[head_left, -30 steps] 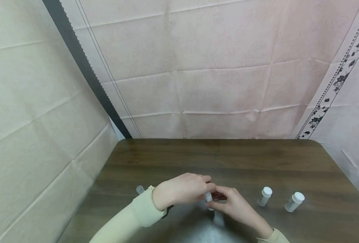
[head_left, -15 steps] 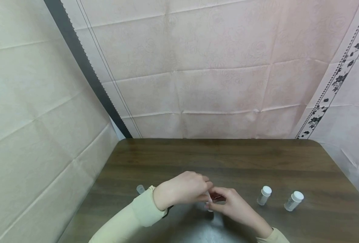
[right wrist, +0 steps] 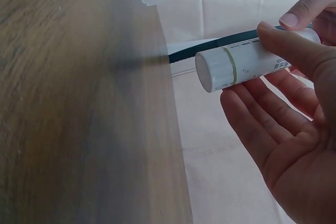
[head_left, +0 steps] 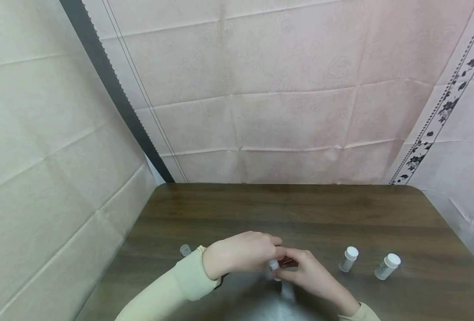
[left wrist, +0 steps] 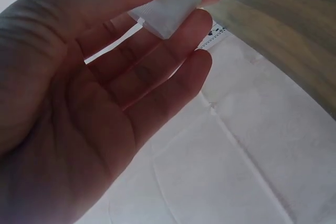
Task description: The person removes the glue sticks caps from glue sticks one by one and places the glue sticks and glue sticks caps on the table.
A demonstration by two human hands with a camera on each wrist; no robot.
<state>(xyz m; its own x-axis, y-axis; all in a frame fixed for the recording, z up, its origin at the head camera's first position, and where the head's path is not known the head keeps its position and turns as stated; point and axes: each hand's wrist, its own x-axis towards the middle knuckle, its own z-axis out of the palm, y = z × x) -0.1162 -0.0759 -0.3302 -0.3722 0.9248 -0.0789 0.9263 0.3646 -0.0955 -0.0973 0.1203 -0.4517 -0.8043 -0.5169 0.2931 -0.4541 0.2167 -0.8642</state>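
Note:
Between my two hands is a small white tube (right wrist: 247,61) with printed text and a yellow-green band near its flat end. My right hand (head_left: 303,267) holds its body between thumb and fingers, the flat end pointing out. My left hand (head_left: 245,252) pinches the other end, which looks translucent and finely ribbed in the left wrist view, with thumb and fingers; the lower fingers are extended loosely. From the head view the left hand hides much of the tube. A small translucent cap-like piece (head_left: 185,250) lies on the table, left of my left wrist.
Two clear bottles with white caps, a nearer-in bottle (head_left: 349,259) and an outer bottle (head_left: 387,266), stand to the right of my right hand on the dark wooden table (head_left: 285,205). Pale cloth (head_left: 285,111) hangs behind and beside the table.
My left hand rose slightly, then came back down, its fingers shifting at the tube's upper end. My right hand has stayed nearly still. The bottles and cap-like piece have not moved.

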